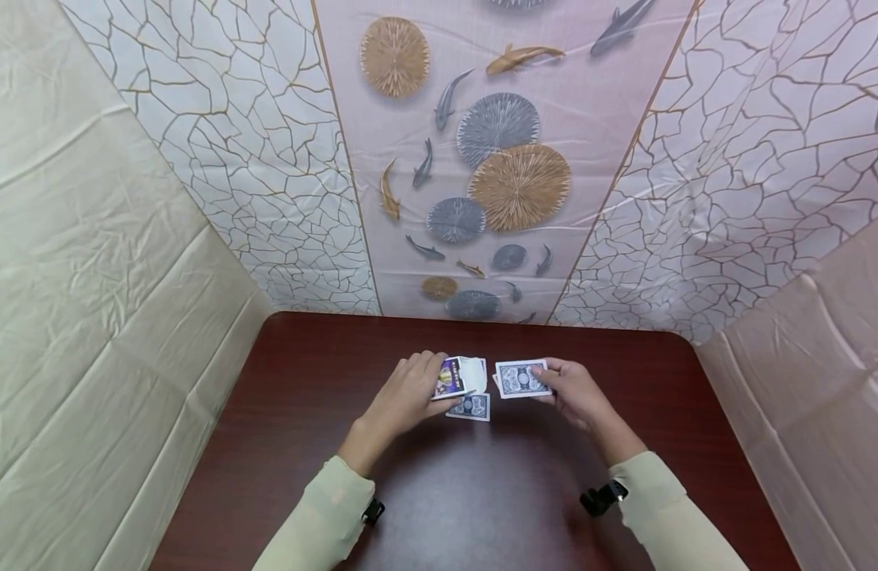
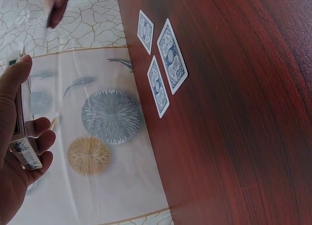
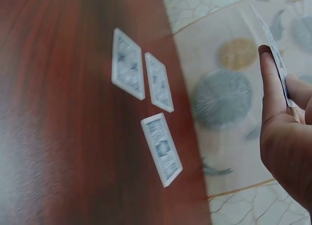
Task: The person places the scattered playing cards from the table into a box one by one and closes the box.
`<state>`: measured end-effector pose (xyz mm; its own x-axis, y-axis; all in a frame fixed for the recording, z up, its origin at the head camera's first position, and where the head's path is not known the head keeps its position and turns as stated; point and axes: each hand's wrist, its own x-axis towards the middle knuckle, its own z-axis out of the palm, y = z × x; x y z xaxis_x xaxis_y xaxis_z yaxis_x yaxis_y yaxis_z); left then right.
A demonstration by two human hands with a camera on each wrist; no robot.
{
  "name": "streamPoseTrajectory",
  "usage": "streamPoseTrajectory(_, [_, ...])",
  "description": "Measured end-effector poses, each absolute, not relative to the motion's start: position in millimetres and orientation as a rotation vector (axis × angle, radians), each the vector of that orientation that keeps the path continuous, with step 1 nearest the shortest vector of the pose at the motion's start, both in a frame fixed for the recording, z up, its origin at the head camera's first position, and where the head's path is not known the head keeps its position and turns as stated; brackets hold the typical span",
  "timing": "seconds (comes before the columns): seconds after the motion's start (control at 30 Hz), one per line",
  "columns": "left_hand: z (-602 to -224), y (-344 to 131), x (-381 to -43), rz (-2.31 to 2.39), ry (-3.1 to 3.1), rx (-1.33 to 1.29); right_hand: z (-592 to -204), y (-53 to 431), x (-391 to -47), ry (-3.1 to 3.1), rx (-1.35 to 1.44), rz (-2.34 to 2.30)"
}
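"While the left hand (image 1: 403, 392) grips the card box (image 1: 449, 379) over the table (image 1: 467, 500)'s far part, what's hidden?"

"Three cards (image 2: 171, 57) lie below; the left wrist view shows all, the head view clearly one, partly behind the box."

"And right?"

"The right hand (image 1: 572, 390) pinches a blue-backed card (image 1: 511, 381); whether several, I can't tell."

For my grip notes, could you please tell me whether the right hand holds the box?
No, the left hand grips the box; the right hand holds cards.
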<state>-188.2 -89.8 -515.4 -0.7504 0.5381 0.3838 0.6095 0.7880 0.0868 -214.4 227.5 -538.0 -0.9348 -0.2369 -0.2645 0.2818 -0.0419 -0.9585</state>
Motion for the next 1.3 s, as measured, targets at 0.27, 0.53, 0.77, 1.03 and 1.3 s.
streamPoseTrajectory(0.27, [-515.7, -85.9, -187.4, -0.301, -2.639, -0.883, -505.9, 215.6, -212.0, 1.891, 0.058, -2.098])
streamPoseTrajectory(0.53, [-514.9, -81.3, -188.1, -0.309, -2.631, -0.889, -484.9, 194.0, -203.8, 1.943, 0.007, -2.12])
streamPoseTrajectory(0.77, [-516.3, -78.6, -188.9, -0.281, -2.627, -0.886, -478.2, 180.5, -196.9, 2.061, 0.026, -2.076])
streamPoseTrajectory(1.03, [-516.2, -77.5, -187.5, -0.303, -2.619, -0.884, -479.8, 173.3, -194.4, 2.163, -0.004, -2.048])
streamPoseTrajectory(1.3, [-514.7, -76.3, -187.9, -0.329, -2.622, -0.87, -483.3, 171.1, -191.7, 2.333, -0.073, -1.916])
